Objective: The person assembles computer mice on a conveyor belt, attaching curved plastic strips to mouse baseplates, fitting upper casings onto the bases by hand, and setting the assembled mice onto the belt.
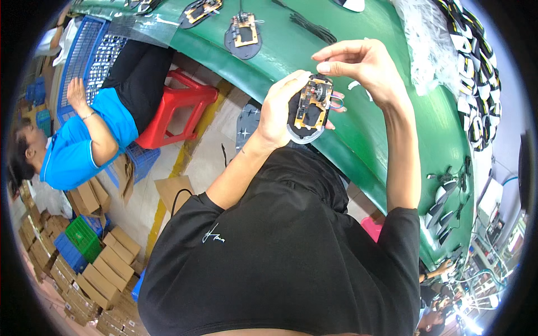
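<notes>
My left hand is closed around an opened computer mouse, held just above the edge of the green table. Its top cover is off, so a tan circuit board, a scroll wheel and thin coloured wires show on the dark base. Just above and to the right of it is my right hand, thumb and forefinger brought together. Whatever lies between those fingertips is too small to make out. Farther away on the table are another opened mouse base and a coiled black cable.
Clear plastic bags lie on the green table, with many mouse shells along its right edge. At left, a co-worker in a blue shirt is beside a red stool. Cardboard boxes are stacked lower left.
</notes>
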`<state>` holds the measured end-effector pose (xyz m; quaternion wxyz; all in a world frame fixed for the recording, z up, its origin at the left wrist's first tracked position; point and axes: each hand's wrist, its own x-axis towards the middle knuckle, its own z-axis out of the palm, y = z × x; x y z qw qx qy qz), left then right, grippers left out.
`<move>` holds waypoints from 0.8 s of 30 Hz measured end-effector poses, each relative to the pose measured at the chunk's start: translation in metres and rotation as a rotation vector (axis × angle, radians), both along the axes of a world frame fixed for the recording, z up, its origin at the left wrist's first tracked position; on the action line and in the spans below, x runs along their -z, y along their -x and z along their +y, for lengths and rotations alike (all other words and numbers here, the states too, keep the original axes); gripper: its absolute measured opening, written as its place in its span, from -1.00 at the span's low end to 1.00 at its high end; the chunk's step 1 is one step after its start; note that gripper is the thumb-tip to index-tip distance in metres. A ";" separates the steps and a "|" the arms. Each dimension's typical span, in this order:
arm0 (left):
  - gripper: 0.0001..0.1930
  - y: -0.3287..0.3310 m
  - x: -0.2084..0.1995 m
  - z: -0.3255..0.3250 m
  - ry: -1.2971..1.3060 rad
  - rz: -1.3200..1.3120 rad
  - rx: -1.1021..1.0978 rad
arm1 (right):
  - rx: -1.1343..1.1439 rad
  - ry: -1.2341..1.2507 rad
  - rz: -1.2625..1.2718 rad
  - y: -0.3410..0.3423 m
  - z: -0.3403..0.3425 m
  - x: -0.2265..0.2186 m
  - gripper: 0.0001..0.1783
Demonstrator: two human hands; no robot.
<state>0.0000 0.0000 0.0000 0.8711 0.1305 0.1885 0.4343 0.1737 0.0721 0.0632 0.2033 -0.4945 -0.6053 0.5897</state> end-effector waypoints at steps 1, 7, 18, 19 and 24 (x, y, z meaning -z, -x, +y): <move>-0.52 -0.002 -0.007 -0.001 -0.047 0.096 -0.063 | 0.047 -0.017 0.020 0.002 -0.006 -0.002 -0.76; -0.57 0.012 -0.013 0.002 -0.145 0.278 -0.086 | 0.080 -0.087 0.006 0.011 -0.014 -0.015 -0.82; -0.64 0.029 -0.023 -0.004 -0.242 0.363 -0.044 | -0.138 -0.163 -0.211 0.020 -0.008 -0.033 -0.82; -0.64 0.028 -0.023 -0.004 -0.241 0.364 -0.046 | -0.126 -0.180 -0.352 0.022 -0.008 -0.034 -0.82; -0.62 0.028 -0.022 -0.002 -0.267 0.385 -0.083 | 0.063 -0.184 -0.231 0.026 -0.021 -0.021 -0.64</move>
